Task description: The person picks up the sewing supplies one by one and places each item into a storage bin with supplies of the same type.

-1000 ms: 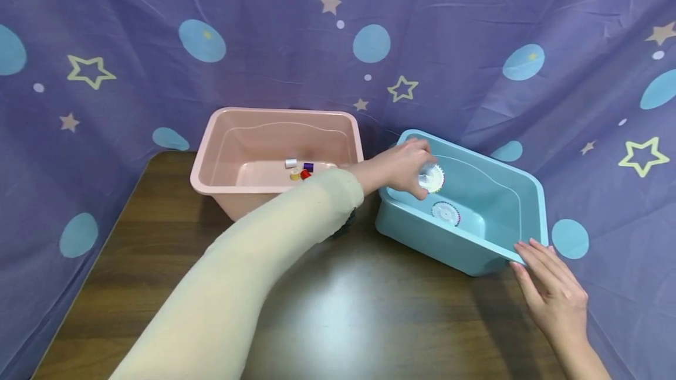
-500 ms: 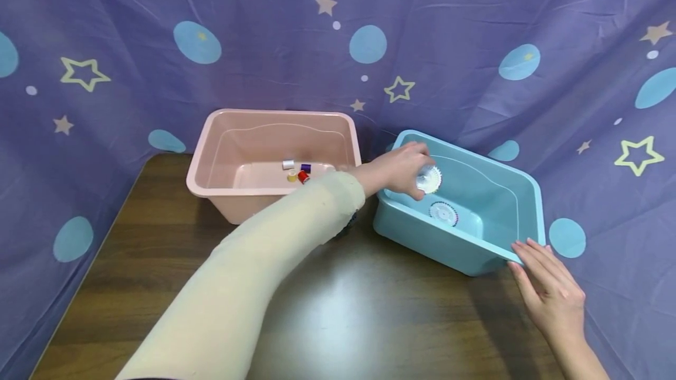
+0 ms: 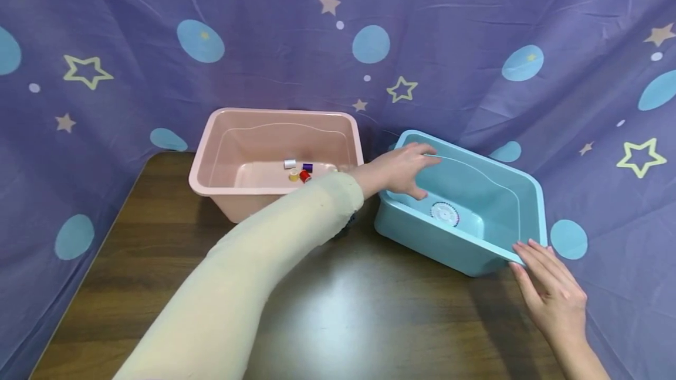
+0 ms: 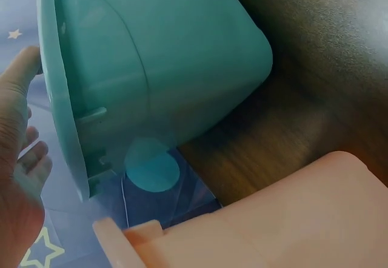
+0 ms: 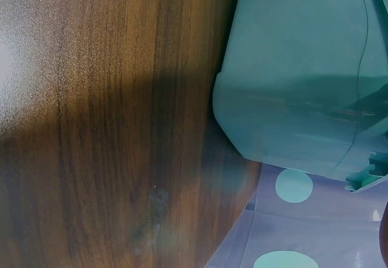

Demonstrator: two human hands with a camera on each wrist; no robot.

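In the head view my left hand [image 3: 402, 169] is over the left end of the blue bin [image 3: 433, 233], fingers and thumb spread apart and holding nothing. A round wheel of pins [image 3: 445, 214] with coloured heads lies on the bin floor, just beyond my thumb. The left wrist view has that hand [image 4: 21, 153] beside the bin's rim [image 4: 57, 98]. At the bin's near right corner, my right hand [image 3: 551, 295] rests its fairly straight fingers on the rim, thumb against the outside. The right wrist view shows mostly the bin's outer wall [image 5: 291, 98].
Left of the blue bin stands a pink bin [image 3: 248, 204], partly behind my left sleeve [image 3: 253, 268]. In it lie thread spools: white [image 3: 290, 163], purple [image 3: 307, 167], yellow [image 3: 294, 175] and red [image 3: 305, 176]. Both bins stand on a wooden table [image 3: 327, 321] before a purple curtain [image 3: 285, 34].
My left hand has let go of a second pin wheel that it held over the blue bin, and its fingers have spread. That wheel is out of sight now. The right hand stays on the rim.
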